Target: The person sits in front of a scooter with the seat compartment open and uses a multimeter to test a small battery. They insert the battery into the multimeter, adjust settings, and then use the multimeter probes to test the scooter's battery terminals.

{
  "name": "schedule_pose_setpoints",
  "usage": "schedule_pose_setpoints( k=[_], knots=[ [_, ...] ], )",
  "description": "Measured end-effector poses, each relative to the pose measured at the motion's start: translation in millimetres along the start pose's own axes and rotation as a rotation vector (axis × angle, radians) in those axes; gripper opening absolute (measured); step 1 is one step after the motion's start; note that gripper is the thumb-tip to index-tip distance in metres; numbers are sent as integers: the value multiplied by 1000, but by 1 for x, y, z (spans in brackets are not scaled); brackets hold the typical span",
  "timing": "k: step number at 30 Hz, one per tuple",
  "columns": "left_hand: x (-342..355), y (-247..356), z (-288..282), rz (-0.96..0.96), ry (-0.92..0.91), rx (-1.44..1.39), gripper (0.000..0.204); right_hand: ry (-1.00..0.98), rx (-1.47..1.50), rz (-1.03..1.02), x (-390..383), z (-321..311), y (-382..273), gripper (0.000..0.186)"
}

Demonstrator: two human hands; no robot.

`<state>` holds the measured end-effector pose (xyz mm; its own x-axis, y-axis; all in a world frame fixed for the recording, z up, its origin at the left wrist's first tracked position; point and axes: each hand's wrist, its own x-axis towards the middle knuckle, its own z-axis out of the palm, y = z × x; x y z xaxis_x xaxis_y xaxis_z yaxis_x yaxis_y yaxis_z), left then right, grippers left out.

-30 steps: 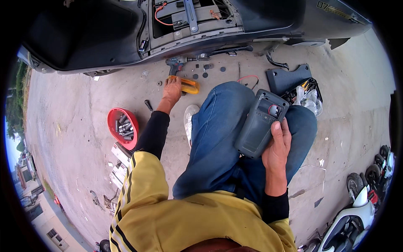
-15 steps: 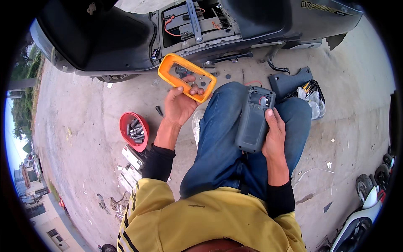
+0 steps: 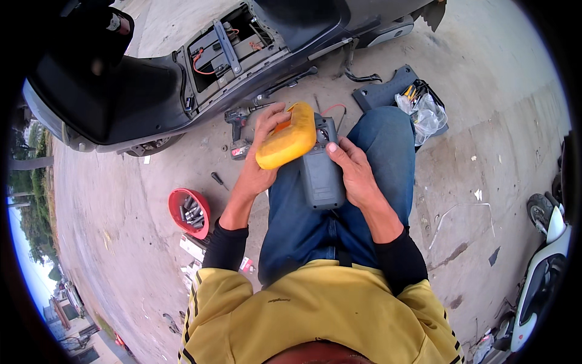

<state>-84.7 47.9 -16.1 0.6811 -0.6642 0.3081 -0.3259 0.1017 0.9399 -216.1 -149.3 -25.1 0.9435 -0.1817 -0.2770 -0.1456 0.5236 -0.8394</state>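
Note:
My left hand (image 3: 263,153) grips a yellow rubber holster (image 3: 291,138), turned partly on its side just over the upper left of a dark grey handheld device (image 3: 321,181). My right hand (image 3: 353,170) holds the device above my jeans, thumb on its back near an opening at the top with something small inside; that opening is partly behind the holster. Whether holster and device touch is hard to tell. Just beyond my left hand, a cordless drill (image 3: 237,124) lies on the ground.
A dark scooter (image 3: 103,97) spans the top, its floorboard compartment (image 3: 227,51) open. Around me on the concrete are a red bowl of metal sockets (image 3: 189,212), a grey panel (image 3: 376,92) with a bagged tool pile (image 3: 424,115), and a small black tool (image 3: 218,180). More scooters (image 3: 548,267) stand at right.
My left hand picked the yellow holster off the ground, raised it, and has now turned it and moved it right, against or over the device. My right hand and the device shifted slightly left.

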Motion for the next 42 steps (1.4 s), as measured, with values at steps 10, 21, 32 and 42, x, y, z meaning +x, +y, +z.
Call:
schedule_pose_setpoints(
  k=[10,21,32,42],
  knots=[
    [-6,29,-10,-34,-303,-123,47,-34,-226,-68,-1,-6,6,50],
    [-5,63,40,-358,14,188,98,105,-696,-325,-22,25,-2,53],
    [-39,27,48,-228,226,-113,85,-22,-835,-542,-36,46,5,64],
    [-55,40,56,-255,340,-62,95,-31,-829,-639,-45,54,18,66]
  ],
)
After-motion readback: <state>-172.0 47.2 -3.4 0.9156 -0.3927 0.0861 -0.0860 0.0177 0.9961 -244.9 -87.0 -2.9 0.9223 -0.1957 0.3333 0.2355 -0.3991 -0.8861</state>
